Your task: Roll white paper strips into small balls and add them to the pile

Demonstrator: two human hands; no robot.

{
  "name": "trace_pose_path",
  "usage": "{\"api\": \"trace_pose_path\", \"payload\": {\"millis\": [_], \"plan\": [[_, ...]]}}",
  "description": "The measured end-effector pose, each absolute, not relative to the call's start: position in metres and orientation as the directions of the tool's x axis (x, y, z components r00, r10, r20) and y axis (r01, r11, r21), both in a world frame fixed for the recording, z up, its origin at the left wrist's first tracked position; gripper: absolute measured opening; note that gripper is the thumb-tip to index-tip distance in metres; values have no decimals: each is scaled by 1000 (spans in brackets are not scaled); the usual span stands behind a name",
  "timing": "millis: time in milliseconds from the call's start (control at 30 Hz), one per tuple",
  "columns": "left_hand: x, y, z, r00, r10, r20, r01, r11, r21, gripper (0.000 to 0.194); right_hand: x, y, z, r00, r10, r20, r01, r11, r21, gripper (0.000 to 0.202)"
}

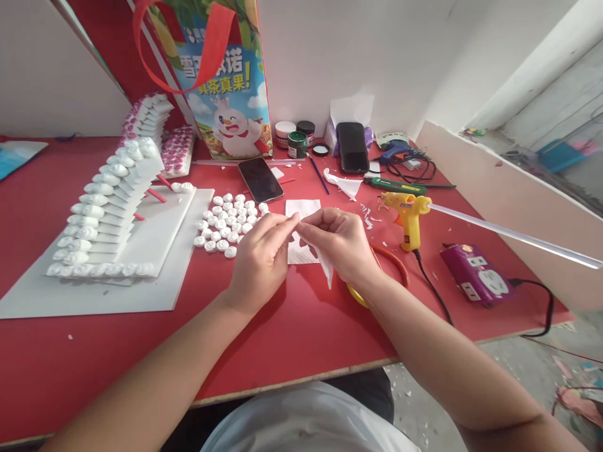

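Observation:
My left hand (pixel 261 257) and my right hand (pixel 340 242) meet in front of me with their fingertips pinched together. Between them is a strip of white tissue paper (pixel 326 269), whose loose end hangs below my right fingers. What the fingertips press on is mostly hidden. Beneath the hands a flat piece of white tissue (pixel 301 206) lies on the red table (pixel 292 339). Just left of my left hand sits a cluster of small rolled white paper rosettes (pixel 230 221). A red and yellow ring-like handle (pixel 400 263) shows partly behind my right wrist.
On the left, a curved stepped white model (pixel 110 207) topped with rosettes stands on white boards (pixel 155 295). A yellow glue gun (pixel 409 216) with a long stick, a purple power socket (pixel 478 273) and cables lie right. Behind are phones (pixel 260 179), paint jars (pixel 296 144) and a bag (pixel 230 81).

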State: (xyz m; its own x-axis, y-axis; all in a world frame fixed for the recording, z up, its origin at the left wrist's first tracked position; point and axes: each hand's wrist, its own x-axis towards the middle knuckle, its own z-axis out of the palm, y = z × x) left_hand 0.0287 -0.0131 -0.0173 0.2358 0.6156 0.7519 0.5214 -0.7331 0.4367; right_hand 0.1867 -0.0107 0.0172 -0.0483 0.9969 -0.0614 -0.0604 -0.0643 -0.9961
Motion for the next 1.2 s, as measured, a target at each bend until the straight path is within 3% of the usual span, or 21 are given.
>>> {"api": "trace_pose_path", "payload": {"millis": [100,200,300,433,533,633,733,900,1033,1200], "plan": [[30,-14,-14,207,707,676,428,-687,587,30,187,-9,16,-43,998,-52,-30,-54,-998,24],[29,-12,-10,148,866,478,268,-501,823,21,189,-8,12,-58,998,25,75,29,-997,20],[26,-9,-8,134,921,367,179,-386,905,15,189,-9,8,-67,986,154,268,167,-949,17],[25,-9,-9,133,868,479,246,-497,832,15,188,-14,7,-82,967,242,435,253,-864,16],[27,-10,-8,111,835,538,357,-539,763,15,188,-14,12,-94,976,197,388,218,-895,18],[26,-10,-5,102,844,526,384,-521,762,14,197,-8,20,-130,992,-7,80,4,-997,33],[21,-7,-3,165,879,448,271,-477,836,11,211,2,27,-275,919,-281,-181,-337,-924,42],[15,-3,-3,280,862,422,177,-478,860,10,223,6,33,-547,727,-415,-231,-608,-760,24],[12,-2,-2,336,809,482,229,-567,791,10,221,4,37,-610,683,-402,-176,-611,-771,21],[11,-3,2,384,755,532,332,-651,683,11,224,5,36,-596,723,-350,-54,-471,-881,39]]}}
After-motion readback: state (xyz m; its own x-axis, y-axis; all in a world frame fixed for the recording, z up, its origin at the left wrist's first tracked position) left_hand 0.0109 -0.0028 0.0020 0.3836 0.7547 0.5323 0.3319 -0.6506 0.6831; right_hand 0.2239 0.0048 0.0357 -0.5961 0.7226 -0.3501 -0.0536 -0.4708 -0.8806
